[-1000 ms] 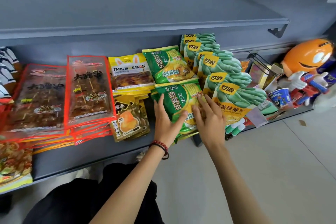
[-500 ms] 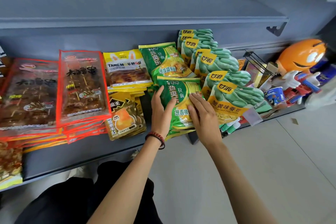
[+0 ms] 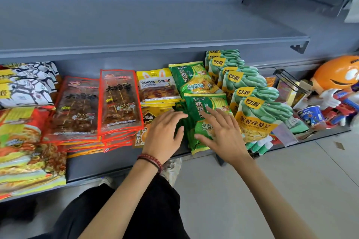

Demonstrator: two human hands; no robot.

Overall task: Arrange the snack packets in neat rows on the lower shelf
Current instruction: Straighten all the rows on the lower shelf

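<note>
Snack packets lie in rows on the grey lower shelf [image 3: 120, 163]. A stack of green noodle-snack packets [image 3: 206, 106] sits at the front middle, with another green packet [image 3: 192, 77] behind it. My left hand [image 3: 165, 134] hovers with straight fingers over the stack's left edge and a yellow-black packet [image 3: 149, 116]. My right hand [image 3: 223, 134] lies flat, fingers spread, on the front green stack. Neither hand grips anything. Yellow packets [image 3: 157, 85] lie behind the left hand.
Red-edged skewer packets [image 3: 118, 101] and more red and yellow packets [image 3: 23, 141] fill the left. Green bean packets [image 3: 258, 114] overlap in a row at the right. An orange figure [image 3: 338, 75] and a small cup [image 3: 310, 116] stand far right. An upper shelf [image 3: 155, 46] overhangs.
Both hands have let go of the front green stack's sides and opened; the left has drifted left over the yellow-black packet, the right now rests flat on the stack.
</note>
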